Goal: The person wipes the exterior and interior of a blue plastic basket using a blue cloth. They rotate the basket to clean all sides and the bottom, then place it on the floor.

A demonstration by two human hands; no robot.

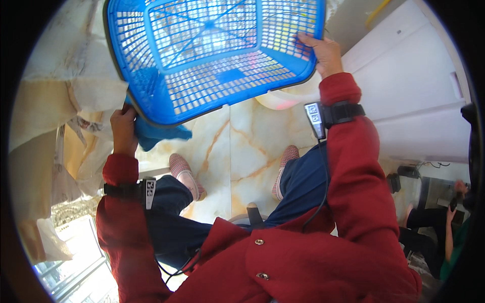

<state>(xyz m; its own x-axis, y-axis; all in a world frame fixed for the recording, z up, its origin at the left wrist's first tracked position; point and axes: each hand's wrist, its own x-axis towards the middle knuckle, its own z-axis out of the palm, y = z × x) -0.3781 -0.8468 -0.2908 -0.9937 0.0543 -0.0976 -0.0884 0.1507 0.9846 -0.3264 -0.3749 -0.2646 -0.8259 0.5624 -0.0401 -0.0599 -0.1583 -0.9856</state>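
A blue plastic basket (235, 77) with lattice walls is held up before me, its open side tilted toward me. My right hand (327, 55) grips its right wall near the lower corner, with the fingers reaching inside. My left hand (124, 132) is at the lower left corner, closed on a blue cloth (161, 132). The cloth bunches under and behind the rim. Some of that hand's fingers are hidden there, so how firmly it bears the basket is unclear.
Pale draped fabric (57, 132) hangs at left. A large white panel (413, 87) stands at right. Behind the basket, a pale rounded object (278, 100) shows over the marbled tile floor (231, 151). At lower right sits another person (428, 227), holding something dark.
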